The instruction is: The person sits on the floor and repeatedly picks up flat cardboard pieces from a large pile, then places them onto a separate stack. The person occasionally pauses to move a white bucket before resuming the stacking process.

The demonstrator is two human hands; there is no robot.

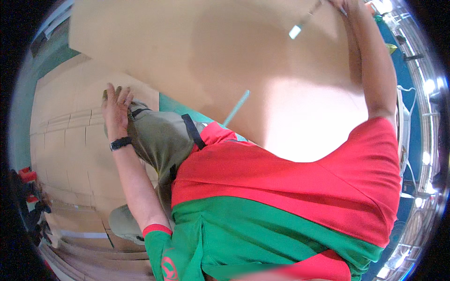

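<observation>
Two hands are seen. At left, beside slotted cardboard [63, 140], the left hand [116, 110] is laid, fingers spread, at the grey trousers [161, 138], nothing gripped. Across the far middle a large cardboard sheet [220, 56] is spread: probably light, stiff yet bendable, best held by its edges. Far right, near a white-ended strip [295, 32], the right hand [338, 4] is cropped; its grip cannot be told.

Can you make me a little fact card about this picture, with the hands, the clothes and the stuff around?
Left hand: fingers spread, by the bent knee; left hand, knee
Right hand: right hand, partly cut off at the top edge
Near right hand: thin white-ended thing; grip unclear
Wrist: dark wristband, left arm
Clothes: red and green shirt
Big thing: large brown sheet
</observation>
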